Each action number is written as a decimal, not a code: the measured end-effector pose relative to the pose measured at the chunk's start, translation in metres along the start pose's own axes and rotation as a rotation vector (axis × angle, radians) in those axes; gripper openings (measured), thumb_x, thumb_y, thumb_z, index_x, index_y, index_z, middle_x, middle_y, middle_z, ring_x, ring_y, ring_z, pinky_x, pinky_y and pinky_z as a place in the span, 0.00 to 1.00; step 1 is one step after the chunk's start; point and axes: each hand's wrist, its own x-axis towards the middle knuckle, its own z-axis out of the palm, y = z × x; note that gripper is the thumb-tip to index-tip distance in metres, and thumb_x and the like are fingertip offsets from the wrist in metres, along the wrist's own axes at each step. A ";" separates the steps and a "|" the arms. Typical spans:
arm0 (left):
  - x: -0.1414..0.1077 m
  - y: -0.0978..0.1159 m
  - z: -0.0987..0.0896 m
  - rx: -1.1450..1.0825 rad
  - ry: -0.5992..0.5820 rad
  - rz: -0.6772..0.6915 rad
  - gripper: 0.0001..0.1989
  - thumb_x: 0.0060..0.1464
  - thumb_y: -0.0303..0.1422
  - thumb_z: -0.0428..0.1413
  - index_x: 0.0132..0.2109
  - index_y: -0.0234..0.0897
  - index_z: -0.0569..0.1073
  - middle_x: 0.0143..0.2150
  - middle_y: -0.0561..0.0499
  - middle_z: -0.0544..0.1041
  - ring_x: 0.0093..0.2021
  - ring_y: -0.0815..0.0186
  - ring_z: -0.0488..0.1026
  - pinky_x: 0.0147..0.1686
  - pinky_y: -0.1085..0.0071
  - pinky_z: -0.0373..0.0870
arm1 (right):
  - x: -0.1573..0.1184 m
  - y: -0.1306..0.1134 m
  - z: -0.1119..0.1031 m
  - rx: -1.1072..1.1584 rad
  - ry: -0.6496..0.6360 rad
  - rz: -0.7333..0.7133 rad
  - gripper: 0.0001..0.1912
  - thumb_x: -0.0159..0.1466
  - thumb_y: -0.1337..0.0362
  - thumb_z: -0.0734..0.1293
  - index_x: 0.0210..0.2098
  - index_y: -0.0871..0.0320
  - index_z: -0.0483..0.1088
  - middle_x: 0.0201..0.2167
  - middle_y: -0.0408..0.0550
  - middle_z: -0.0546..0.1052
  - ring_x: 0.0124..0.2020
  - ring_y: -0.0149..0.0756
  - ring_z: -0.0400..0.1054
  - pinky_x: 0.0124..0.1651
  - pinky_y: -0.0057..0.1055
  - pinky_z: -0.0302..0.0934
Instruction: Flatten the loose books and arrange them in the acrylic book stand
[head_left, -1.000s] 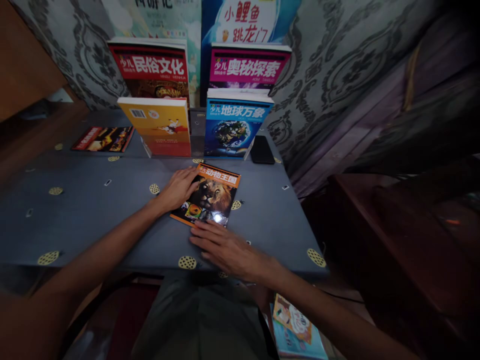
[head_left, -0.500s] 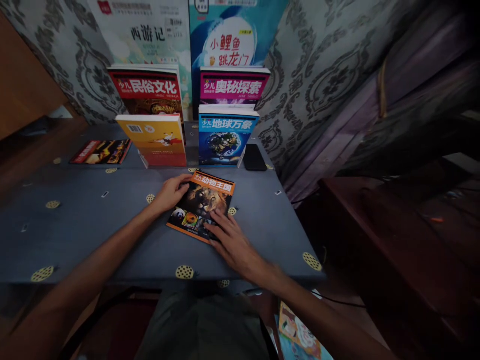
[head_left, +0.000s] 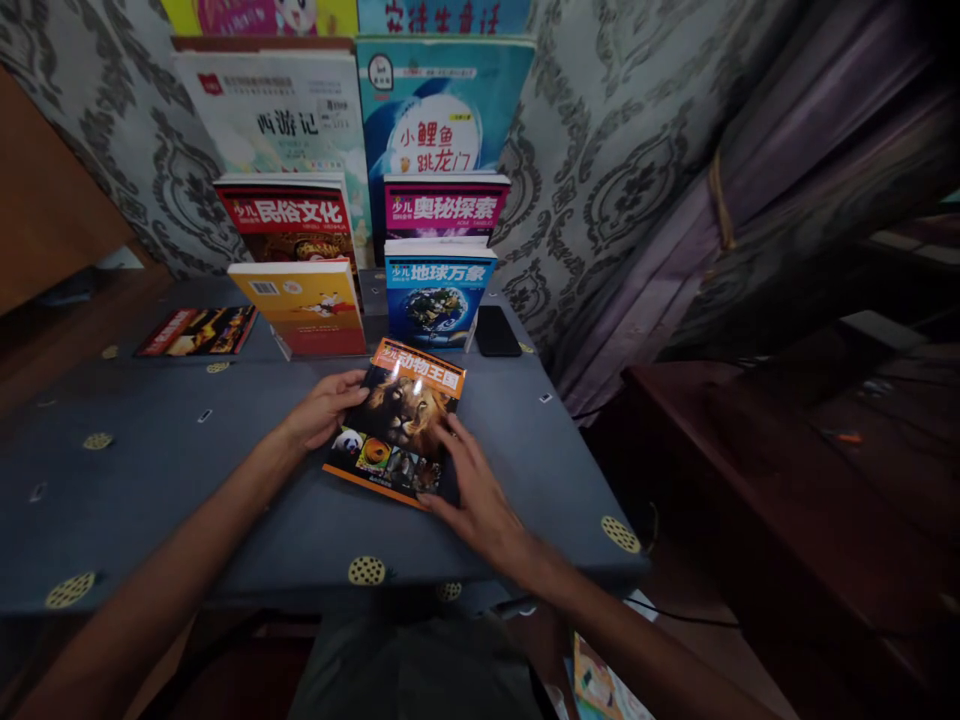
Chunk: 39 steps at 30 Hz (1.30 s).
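Between my hands is a paperback book (head_left: pixel 401 410) with an orange-edged cover, a lion's face and small animal pictures below. My left hand (head_left: pixel 327 405) grips its left edge, thumb on the cover and the other fingers partly hidden by the book. At the lower right, my right hand (head_left: pixel 476 490) holds the edge, with fingertips on the cover. The book looks slightly raised off the table. Just beyond it stand a blue book with a globe (head_left: pixel 435 300) and a yellow-orange book (head_left: pixel 311 310), both upright.
Behind stand a red-topped book (head_left: pixel 289 215), a purple one (head_left: pixel 446 205) and larger books (head_left: pixel 277 120) against the patterned wall. A phone (head_left: pixel 498 332) lies right of the globe book. A dark-covered book (head_left: pixel 196 332) lies flat at left. The table (head_left: pixel 247 520) wears a blue cloth.
The lion book has come up off the table a little, its cover now catching light. My left hand has shifted down its edge, and my right hand has moved from the cover to the right edge.
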 end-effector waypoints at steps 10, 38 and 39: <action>-0.013 0.024 -0.004 0.221 0.000 0.247 0.29 0.52 0.46 0.64 0.58 0.40 0.71 0.52 0.45 0.81 0.49 0.56 0.79 0.49 0.61 0.77 | 0.042 0.004 -0.018 0.249 0.071 0.184 0.11 0.65 0.55 0.67 0.34 0.56 0.73 0.30 0.45 0.74 0.26 0.34 0.71 0.29 0.30 0.68; -0.001 -0.006 -0.045 1.215 -0.210 0.427 0.18 0.66 0.36 0.47 0.56 0.41 0.74 0.66 0.43 0.68 0.68 0.56 0.63 0.66 0.52 0.61 | 0.092 0.039 -0.025 -0.388 -0.131 -0.144 0.23 0.64 0.77 0.58 0.54 0.57 0.73 0.57 0.56 0.76 0.61 0.52 0.66 0.66 0.61 0.51; 0.000 -0.008 -0.045 1.234 -0.177 0.435 0.18 0.66 0.38 0.47 0.56 0.41 0.74 0.66 0.42 0.68 0.68 0.55 0.63 0.66 0.52 0.60 | 0.097 0.036 -0.021 -0.349 -0.134 -0.155 0.23 0.64 0.77 0.58 0.55 0.58 0.73 0.57 0.56 0.76 0.61 0.51 0.66 0.67 0.58 0.53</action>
